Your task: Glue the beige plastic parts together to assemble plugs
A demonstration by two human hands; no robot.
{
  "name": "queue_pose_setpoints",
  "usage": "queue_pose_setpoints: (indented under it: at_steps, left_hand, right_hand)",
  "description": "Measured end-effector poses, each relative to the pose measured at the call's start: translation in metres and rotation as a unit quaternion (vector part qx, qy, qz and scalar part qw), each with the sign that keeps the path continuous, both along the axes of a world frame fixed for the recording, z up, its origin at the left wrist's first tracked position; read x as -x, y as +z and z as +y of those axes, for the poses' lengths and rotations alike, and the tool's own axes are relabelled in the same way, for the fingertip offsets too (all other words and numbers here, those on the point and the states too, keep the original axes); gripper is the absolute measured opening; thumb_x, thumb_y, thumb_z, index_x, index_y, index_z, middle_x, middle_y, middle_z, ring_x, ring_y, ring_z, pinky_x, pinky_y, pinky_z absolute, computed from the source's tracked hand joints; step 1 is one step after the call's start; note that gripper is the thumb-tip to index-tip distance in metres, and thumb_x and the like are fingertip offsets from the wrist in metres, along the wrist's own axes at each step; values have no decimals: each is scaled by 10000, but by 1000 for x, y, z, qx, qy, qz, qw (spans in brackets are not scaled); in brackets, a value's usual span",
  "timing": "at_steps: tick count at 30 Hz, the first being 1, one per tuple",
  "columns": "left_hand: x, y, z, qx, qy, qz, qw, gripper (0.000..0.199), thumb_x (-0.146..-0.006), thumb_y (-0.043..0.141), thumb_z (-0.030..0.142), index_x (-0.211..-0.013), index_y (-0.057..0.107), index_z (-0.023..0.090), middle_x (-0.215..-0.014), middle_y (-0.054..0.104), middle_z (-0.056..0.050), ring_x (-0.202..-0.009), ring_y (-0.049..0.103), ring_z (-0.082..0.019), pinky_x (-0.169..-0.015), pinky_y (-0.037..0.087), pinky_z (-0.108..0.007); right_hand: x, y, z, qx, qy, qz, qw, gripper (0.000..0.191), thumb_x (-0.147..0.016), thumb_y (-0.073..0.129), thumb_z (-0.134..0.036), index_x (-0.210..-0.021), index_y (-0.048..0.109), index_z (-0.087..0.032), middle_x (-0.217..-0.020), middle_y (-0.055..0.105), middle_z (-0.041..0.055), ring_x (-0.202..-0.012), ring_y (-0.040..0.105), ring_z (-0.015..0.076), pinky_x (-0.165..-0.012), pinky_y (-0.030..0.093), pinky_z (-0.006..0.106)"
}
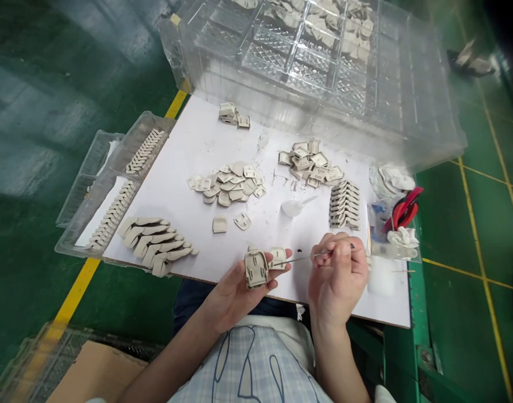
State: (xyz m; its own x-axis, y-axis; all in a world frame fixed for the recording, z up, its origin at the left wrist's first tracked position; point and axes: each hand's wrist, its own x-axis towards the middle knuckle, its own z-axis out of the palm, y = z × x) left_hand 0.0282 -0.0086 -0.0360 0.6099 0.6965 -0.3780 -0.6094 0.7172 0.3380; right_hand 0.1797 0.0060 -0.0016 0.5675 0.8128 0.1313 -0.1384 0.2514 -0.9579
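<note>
My left hand [235,291] is closed on two beige plastic parts near the table's front edge. One is a slotted part [257,268] facing up; the flatter beige piece [278,258] lies across my fingers beside it. Pinched in my right hand [339,277] is a thin metal pick [300,258], its tip pointing left and reaching the flatter piece. Whether the tip touches it, I cannot tell. A tiny dark bit [299,251] lies on the table behind the pick. Just beyond my hands are two loose beige pieces [220,224] and a white plastic scoop [293,207].
Beige pieces form a left pile [231,183] and a right pile [309,162]. Nested rows stand at the left [155,243] and right [344,205]. A large clear tray [323,106] spans the back. Red-handled pliers [403,210] rest in a bin at right. Clear trays [67,243] overhang the left edge.
</note>
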Motion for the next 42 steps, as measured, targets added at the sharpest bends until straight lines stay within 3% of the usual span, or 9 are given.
queue_pose_setpoints:
  at_steps: [12, 16, 20, 22, 30, 33, 37, 40, 42]
  left_hand:
    - [1, 0, 0, 4, 16, -43, 999, 347, -843, 746, 598, -1038, 833, 324, -1336, 735, -44, -1181, 675, -224, -869, 476, -251]
    - [2, 0, 1, 12, 13, -41, 999, 352, -835, 758, 590, -1033, 837, 309, -1390, 709, -49, -1203, 673, -225, -870, 496, -242]
    - [6, -6, -1, 21, 11, -11, 1000, 355, -837, 747, 604, -1030, 837, 320, -1477, 647, -56, -1307, 617, -271, -908, 511, -282]
    - [8, -11, -2, 23, 5, -3, 1000, 362, -832, 744, 615, -1045, 831, 335, -1504, 622, -58, -1373, 564, -308, -942, 513, -325]
    - [9, -3, -3, 74, 10, 62, 995, 347, -790, 797, 592, -1000, 839, 319, -1530, 596, -53, -1427, 497, -351, -993, 523, -369]
    - [6, -2, -6, 51, 15, 73, 996, 380, -800, 769, 621, -1013, 838, 314, -1522, 600, -73, -1420, 509, -352, -1044, 496, -414]
    - [2, 7, -9, -54, -11, 86, 995, 424, -759, 777, 665, -996, 843, 320, -1511, 607, -64, -1427, 508, -360, -1171, 379, -464]
    - [0, 19, -8, -137, -28, 85, 987, 452, -766, 753, 690, -994, 845, 311, -1486, 626, -86, -1462, 463, -372, -1206, 322, -503]
    - [1, 25, -7, -173, -28, 79, 981, 462, -774, 740, 698, -990, 844, 303, -1471, 634, -100, -1491, 419, -378, -1200, 330, -514]
  right_hand:
    - [-12, 1, -6, 51, -37, 45, 997, 325, -872, 773, -377, -733, 541, -197, -703, 471, -54, -582, 415, 68, -513, 350, 178]
    - [-45, 11, -11, 17, -167, 3, 986, 323, -851, 766, -358, -736, 514, -193, -699, 459, -55, -573, 384, 63, -476, 275, 169]
    - [-107, 15, -19, -57, -386, -190, 901, 275, -871, 676, -340, -741, 459, -232, -598, 462, -73, -504, 356, 87, -460, 250, 228]
    - [-135, 13, -23, -70, -449, -254, 854, 249, -872, 644, -331, -753, 442, -248, -586, 463, -81, -469, 322, 90, -442, 230, 248]
    - [-173, -3, -21, -5, -498, -347, 795, 252, -831, 665, -372, -725, 470, -254, -647, 501, -48, -536, 422, 124, -512, 341, 297]
    - [-170, -1, -19, 48, -457, -356, 814, 202, -755, 763, -325, -764, 587, -225, -711, 511, -32, -642, 465, 148, -598, 387, 310]
    - [-133, -2, -27, 78, -325, -263, 905, 289, -750, 822, -337, -955, 675, -196, -776, 506, -40, -665, 443, 126, -618, 389, 270]
    - [-79, -2, -37, 168, -27, -105, 980, 275, -828, 788, -438, -845, 658, -196, -726, 577, -20, -611, 496, 117, -537, 397, 233]
    - [-43, 1, -43, 197, 183, 67, 961, 303, -881, 727, -491, -836, 637, -205, -747, 628, 6, -591, 545, 123, -474, 403, 215]
